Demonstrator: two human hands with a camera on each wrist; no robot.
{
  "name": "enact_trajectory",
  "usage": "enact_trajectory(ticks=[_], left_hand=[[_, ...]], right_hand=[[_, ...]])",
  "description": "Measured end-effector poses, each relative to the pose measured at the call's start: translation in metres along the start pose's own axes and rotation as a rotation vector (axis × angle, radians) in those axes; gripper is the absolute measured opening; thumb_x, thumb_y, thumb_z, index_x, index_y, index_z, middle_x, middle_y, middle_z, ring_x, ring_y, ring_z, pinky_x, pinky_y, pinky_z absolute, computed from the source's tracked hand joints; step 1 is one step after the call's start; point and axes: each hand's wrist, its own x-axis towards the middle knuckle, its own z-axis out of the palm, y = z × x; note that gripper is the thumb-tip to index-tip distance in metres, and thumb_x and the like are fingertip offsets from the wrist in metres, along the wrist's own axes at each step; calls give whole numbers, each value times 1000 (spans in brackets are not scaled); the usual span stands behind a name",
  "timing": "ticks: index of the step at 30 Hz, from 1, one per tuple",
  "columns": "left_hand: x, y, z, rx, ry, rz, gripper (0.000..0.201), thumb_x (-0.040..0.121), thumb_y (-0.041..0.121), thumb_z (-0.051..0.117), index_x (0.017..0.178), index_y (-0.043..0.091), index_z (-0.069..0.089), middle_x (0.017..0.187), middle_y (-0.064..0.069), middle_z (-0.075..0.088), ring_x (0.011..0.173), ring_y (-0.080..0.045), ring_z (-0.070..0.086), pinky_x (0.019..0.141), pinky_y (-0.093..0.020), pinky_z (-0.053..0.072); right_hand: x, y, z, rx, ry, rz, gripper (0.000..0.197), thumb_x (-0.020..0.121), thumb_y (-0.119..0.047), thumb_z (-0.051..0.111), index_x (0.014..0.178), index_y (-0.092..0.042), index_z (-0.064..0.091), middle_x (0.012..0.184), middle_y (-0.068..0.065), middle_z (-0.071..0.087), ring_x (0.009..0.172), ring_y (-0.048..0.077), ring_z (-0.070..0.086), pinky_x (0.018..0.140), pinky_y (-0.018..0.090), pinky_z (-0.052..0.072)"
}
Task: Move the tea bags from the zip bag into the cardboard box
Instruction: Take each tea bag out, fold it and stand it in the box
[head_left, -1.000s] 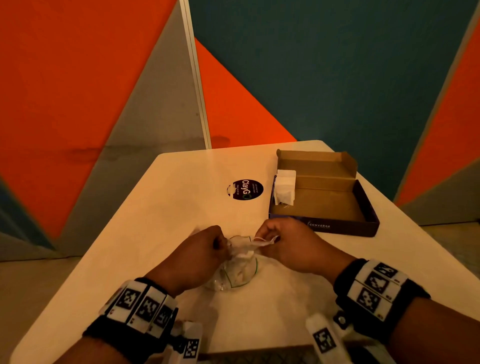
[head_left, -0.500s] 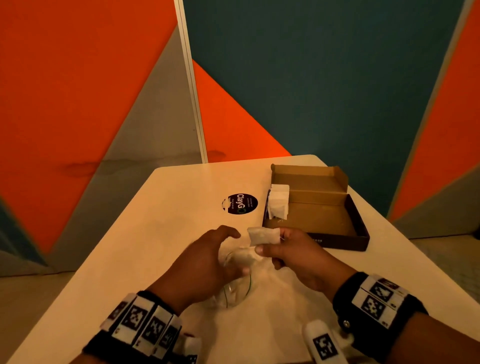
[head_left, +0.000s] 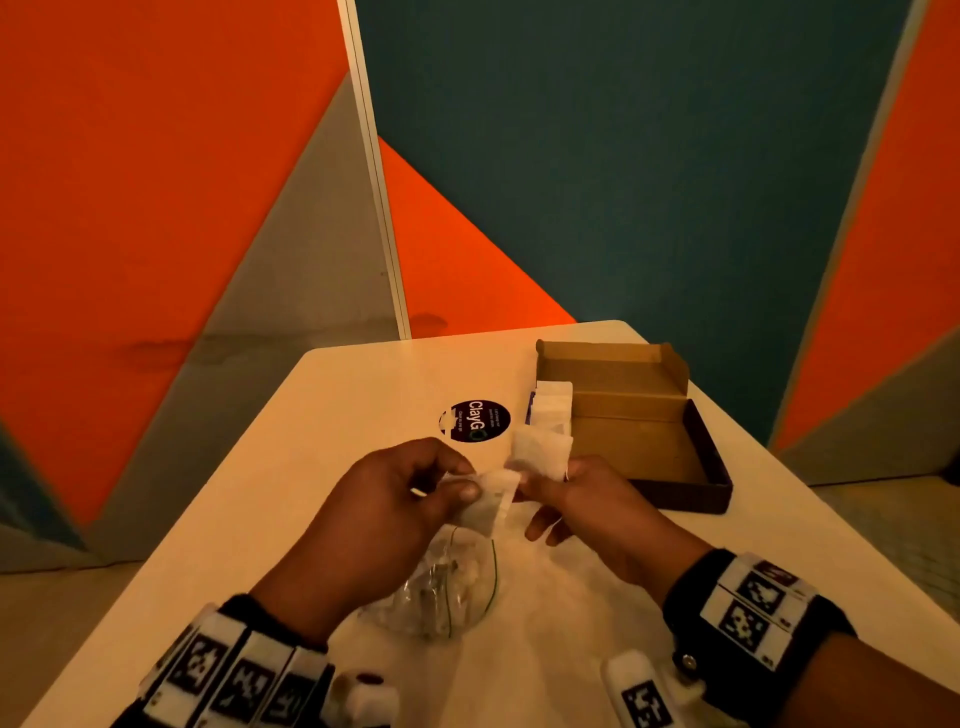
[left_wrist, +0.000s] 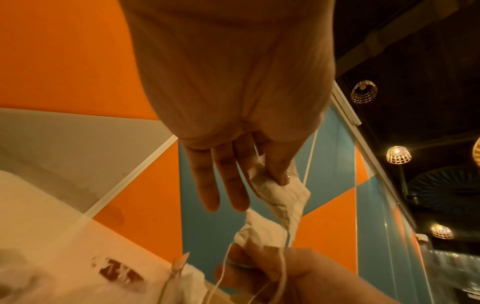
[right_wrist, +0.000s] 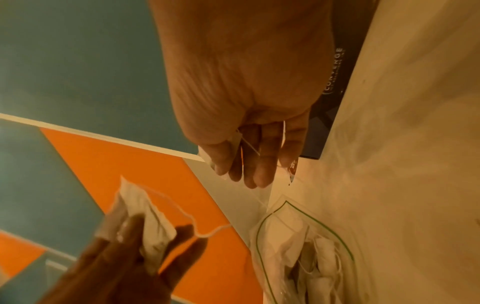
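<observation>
A clear zip bag with a green seal lies open on the white table, several tea bags still inside. Above it, my left hand pinches one white tea bag between thumb and fingers. Close beside it, my right hand pinches a second tea bag, held upright. Thin strings trail between the two bags. The open cardboard box sits at the right rear, with a tea bag leaning on its left wall.
A round dark sticker marks the table just left of the box. The box's lid flap stands up at the far side. Orange, grey and teal wall panels close in behind the table.
My left hand has left the zip bag and now pinches a tea bag above it. The right hand has raised its tea bag a little, and the two hands have come together.
</observation>
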Motion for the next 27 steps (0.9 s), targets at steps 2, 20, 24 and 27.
enact_trajectory(ticks=[2,20,24,27], left_hand=[[4,12,-3,-21,-56,47,8,88,24,71,84,30,73,84,14,70,75,-1,66,64,-9,45],[32,18,-20,373,-208,-18,6,82,30,77,83,31,71,80,10,70,74,-4,63,65,-24,48],[34,19,-28,408,-229,-13,7,82,32,77,87,30,73,83,13,70,75,-4,63,61,-21,46],[37,22,-34,461,-249,32,7,86,33,74,93,31,75,91,15,70,81,-2,61,65,-18,42]], right_hand=[[0,-3,6,-104,-25,-33,9,97,-25,61,92,-26,68,70,-10,74,60,14,64,59,30,51],[-11,-14,6,-512,-3,-325,29,85,-39,75,113,-35,72,98,-15,74,89,4,68,82,34,60],[-17,-17,1,-487,69,-335,25,85,-44,73,108,-35,74,92,-15,75,83,4,68,79,33,61],[-22,-22,0,-408,15,-319,15,89,-41,69,97,-32,77,85,-15,75,67,3,67,64,25,59]])
